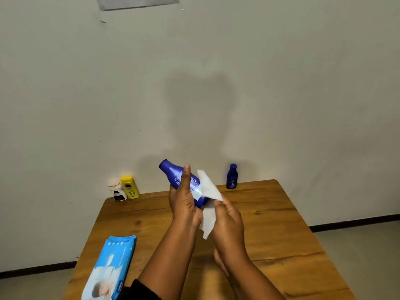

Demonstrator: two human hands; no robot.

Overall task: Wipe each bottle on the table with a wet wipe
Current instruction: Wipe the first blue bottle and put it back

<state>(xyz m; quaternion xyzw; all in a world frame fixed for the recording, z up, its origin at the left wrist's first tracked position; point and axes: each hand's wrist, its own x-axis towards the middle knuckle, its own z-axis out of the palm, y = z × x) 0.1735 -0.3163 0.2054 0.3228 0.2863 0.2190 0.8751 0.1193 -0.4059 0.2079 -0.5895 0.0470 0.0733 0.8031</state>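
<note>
My left hand [184, 200] grips a large blue bottle [173, 173] above the middle of the wooden table [270, 224], cap tilted up to the left. My right hand [227, 217] holds a white wet wipe [208, 189] pressed against the bottle's lower end. A small blue bottle [232, 176] stands upright at the table's far edge on the right. At the far left corner stand a yellow bottle [129, 187] and a white bottle with a pale cap [116, 190], side by side.
A light blue pack of wet wipes [110, 267] lies at the table's near left edge. A pale wall rises directly behind the table. Grey floor shows to the left and right of the table.
</note>
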